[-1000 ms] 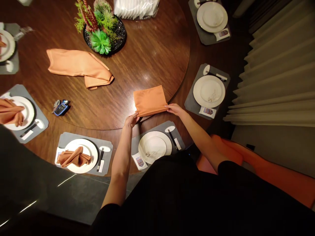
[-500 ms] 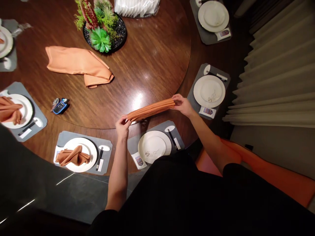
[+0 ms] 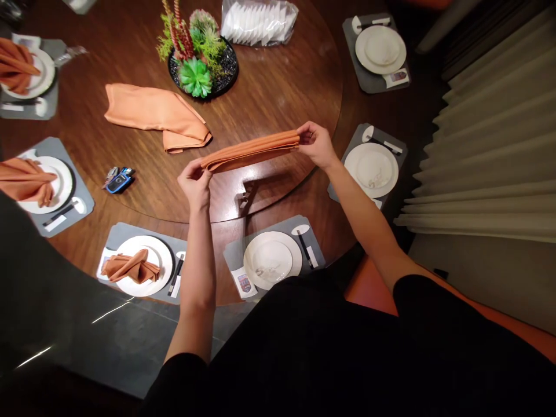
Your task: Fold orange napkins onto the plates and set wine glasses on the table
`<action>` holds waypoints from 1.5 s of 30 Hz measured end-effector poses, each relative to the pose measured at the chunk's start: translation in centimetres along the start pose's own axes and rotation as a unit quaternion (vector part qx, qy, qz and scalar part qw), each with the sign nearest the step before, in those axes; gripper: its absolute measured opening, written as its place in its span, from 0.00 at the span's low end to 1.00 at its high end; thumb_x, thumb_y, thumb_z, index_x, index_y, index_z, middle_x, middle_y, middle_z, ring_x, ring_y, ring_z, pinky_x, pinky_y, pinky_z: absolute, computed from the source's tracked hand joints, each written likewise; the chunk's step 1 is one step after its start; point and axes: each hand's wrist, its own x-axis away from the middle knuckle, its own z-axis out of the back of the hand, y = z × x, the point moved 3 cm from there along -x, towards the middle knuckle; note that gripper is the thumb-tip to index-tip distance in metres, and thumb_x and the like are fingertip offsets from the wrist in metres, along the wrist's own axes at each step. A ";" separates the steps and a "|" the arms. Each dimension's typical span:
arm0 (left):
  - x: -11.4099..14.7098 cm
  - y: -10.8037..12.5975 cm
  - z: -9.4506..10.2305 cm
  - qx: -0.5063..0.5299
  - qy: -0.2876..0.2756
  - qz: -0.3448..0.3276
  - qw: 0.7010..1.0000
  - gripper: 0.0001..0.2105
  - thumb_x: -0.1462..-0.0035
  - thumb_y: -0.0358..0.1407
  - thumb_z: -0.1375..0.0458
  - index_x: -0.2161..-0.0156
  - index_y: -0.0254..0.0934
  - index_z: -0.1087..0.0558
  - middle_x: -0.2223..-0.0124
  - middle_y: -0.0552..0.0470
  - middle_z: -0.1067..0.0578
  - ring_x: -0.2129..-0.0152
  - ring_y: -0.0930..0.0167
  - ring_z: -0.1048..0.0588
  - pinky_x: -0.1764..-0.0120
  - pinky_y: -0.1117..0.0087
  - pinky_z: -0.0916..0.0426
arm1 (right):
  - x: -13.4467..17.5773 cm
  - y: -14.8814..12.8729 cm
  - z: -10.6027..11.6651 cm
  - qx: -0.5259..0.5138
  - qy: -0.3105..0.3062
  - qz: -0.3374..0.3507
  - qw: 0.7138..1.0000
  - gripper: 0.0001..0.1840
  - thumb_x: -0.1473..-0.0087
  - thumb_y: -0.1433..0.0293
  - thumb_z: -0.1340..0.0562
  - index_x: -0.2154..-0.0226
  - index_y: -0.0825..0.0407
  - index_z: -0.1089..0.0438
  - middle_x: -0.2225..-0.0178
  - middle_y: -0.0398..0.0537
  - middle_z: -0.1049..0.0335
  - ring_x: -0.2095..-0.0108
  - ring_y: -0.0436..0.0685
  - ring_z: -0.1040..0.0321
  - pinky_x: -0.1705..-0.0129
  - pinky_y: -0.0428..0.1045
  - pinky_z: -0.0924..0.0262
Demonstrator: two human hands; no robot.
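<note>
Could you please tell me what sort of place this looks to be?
Probably a restaurant dining room: the round wooden table has matching place settings, orange napkins folded on some plates, and a succulent arrangement.

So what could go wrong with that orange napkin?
The folded orange napkin is held just near its ends by the left hand and the right hand, so its folds might loosen if either slips. The left forearm could also brush the chopsticks beside it if it drops low.
</note>
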 end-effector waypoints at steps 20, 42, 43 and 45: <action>10.9 -7.1 -3.2 -0.455 -0.455 -0.014 0.765 0.26 0.40 0.33 0.36 0.37 0.34 0.29 0.26 0.27 0.35 0.30 0.44 0.35 0.33 0.43 0.36 | 8.6 11.6 -3.9 0.394 -0.175 0.060 0.900 0.16 0.35 0.66 0.39 0.48 0.52 0.25 0.39 0.63 0.31 0.37 0.68 0.36 0.32 0.63 0.39; 10.6 -10.3 -3.7 -0.516 -0.550 -0.053 0.655 0.16 0.30 0.31 0.51 0.47 0.29 0.23 0.47 0.26 0.23 0.47 0.47 0.27 0.45 0.48 0.32 | 6.5 13.5 -3.9 0.451 -0.360 0.100 0.811 0.17 0.40 0.64 0.32 0.51 0.55 0.22 0.42 0.57 0.26 0.48 0.59 0.41 0.41 0.53 0.41; 10.9 -10.5 -3.5 -0.515 -0.547 -0.049 0.658 0.17 0.30 0.30 0.52 0.46 0.28 0.23 0.47 0.25 0.23 0.47 0.47 0.27 0.45 0.48 0.31 | 6.9 13.7 -3.9 0.460 -0.366 0.099 0.803 0.19 0.41 0.63 0.31 0.50 0.55 0.22 0.42 0.58 0.26 0.48 0.60 0.41 0.41 0.54 0.41; 11.3 -10.5 -3.1 -0.519 -0.540 -0.046 0.661 0.19 0.30 0.29 0.53 0.45 0.28 0.24 0.46 0.24 0.24 0.47 0.47 0.27 0.45 0.48 0.32 | 7.9 14.1 -3.9 0.481 -0.380 0.100 0.784 0.23 0.43 0.61 0.29 0.48 0.55 0.23 0.43 0.60 0.26 0.47 0.62 0.39 0.43 0.55 0.39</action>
